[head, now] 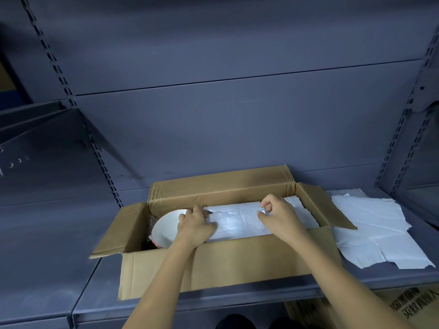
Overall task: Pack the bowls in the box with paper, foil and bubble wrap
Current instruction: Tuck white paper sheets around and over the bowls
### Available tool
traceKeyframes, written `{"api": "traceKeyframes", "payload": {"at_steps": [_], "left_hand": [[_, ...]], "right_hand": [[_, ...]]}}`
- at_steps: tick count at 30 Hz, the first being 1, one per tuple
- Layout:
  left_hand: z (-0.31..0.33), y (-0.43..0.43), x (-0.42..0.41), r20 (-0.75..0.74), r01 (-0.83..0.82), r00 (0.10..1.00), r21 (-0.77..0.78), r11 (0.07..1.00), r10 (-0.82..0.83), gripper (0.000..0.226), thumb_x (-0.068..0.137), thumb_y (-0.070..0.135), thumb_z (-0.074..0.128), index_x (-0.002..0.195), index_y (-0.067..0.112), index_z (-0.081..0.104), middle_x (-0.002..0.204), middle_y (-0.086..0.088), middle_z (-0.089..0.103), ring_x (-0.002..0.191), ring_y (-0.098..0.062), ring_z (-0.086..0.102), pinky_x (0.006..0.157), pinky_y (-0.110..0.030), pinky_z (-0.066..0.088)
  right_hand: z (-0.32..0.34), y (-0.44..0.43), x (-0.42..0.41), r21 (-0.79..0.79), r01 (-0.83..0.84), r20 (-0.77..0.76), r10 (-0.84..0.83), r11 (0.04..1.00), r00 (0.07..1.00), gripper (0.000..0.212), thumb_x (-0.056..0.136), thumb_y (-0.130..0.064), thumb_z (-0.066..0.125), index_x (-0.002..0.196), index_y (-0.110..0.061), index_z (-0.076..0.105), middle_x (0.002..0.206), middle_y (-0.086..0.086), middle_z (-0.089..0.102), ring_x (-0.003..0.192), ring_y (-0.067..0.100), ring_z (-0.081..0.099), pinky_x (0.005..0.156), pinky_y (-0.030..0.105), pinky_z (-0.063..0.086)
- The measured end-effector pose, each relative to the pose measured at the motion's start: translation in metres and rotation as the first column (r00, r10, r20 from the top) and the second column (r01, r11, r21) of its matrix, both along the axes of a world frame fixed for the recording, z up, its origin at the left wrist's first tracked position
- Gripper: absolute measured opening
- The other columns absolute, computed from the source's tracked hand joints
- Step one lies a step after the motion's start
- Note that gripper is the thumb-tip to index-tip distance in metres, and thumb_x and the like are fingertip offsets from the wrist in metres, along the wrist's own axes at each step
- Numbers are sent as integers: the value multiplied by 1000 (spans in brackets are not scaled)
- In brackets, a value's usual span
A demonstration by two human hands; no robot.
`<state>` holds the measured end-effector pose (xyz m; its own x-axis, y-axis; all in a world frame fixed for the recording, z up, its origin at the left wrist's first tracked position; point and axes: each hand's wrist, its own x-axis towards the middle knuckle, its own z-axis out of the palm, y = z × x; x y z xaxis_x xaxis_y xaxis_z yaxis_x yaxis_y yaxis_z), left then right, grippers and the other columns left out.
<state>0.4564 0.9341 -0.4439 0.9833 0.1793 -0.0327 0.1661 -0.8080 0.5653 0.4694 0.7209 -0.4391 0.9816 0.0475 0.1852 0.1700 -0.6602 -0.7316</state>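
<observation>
An open cardboard box (225,262) stands on a grey metal shelf. A white sheet of paper (240,222) lies spread inside it, covering most of the inside. At the box's left end a white bowl (165,227) with a reddish rim shows, partly uncovered. My left hand (196,225) presses on the paper's left edge, over the bowl. My right hand (278,213) pinches the paper near its far edge, further right. Whatever lies under the paper is hidden.
Several loose white paper sheets (375,231) lie on the shelf (59,269) right of the box. The box's side flaps stick out left and right. A slanted shelf bracket (59,124) hangs at the upper left. Another printed cardboard box (413,305) sits below at the right.
</observation>
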Motion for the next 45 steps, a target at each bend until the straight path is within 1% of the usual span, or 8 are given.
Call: {"api": "traceKeyframes", "payload": {"at_steps": [5,9,14,22,27,31,38,45], "left_hand": [[1,-1,-5,367,-7,930,-60,998,28,10,87,30,52,89,20,52,96,-1,57,97,-26,47,83,-33,35],[16,-35,-23,541,104,828,112,988,-148,32,79,34,39,97,18,59,97,4,56,90,-21,47,81,-33,38],[34,-132,-25,402,463,681,413,784,-613,50,80,39,27,111,18,60,111,3,60,99,-19,53,81,-30,33],[13,-214,0,103,629,588,566,533,-802,71,79,43,10,117,9,60,120,-11,61,111,-31,53,104,-40,32],[10,-228,13,122,649,587,520,555,-801,76,78,43,2,105,8,63,113,-10,63,105,-28,53,104,-34,32],[6,-235,18,141,624,650,462,631,-746,43,94,32,30,90,5,64,99,-12,65,99,-26,52,95,-29,33],[-5,-238,24,188,572,662,499,651,-725,36,95,27,37,87,5,64,97,-12,64,101,-24,49,96,-26,30],[-6,-236,26,212,600,629,479,640,-748,32,94,25,38,89,5,63,95,-11,64,100,-24,49,100,-26,31]], "right_hand": [[9,-8,-14,306,-6,62,-14,952,998,15,87,-2,52,82,-14,59,80,-2,59,71,10,54,57,10,42],[12,-21,-34,333,-45,181,-18,942,983,20,87,-1,53,80,-19,58,73,-8,56,67,-1,53,61,9,42],[9,-64,-40,261,130,344,-218,957,913,19,85,-3,59,87,-21,57,84,-9,59,81,5,56,69,8,43],[-10,-177,-46,92,424,165,-433,901,886,22,85,4,54,101,-11,60,101,0,56,96,19,57,81,25,43],[-33,-201,-52,-44,429,65,-426,902,902,25,87,-1,54,108,-12,61,114,2,58,106,20,57,84,26,45],[-39,-203,-46,-226,419,25,-424,880,905,39,89,-9,51,127,-18,53,130,-1,53,104,18,56,81,25,44],[-46,-219,-26,-584,271,-140,-423,766,895,63,97,-29,40,151,-18,9,159,3,12,142,22,24,110,36,29],[-47,-222,-19,-751,258,-47,-439,607,897,57,93,-37,46,145,-21,30,139,0,44,129,23,36,102,35,29]]}}
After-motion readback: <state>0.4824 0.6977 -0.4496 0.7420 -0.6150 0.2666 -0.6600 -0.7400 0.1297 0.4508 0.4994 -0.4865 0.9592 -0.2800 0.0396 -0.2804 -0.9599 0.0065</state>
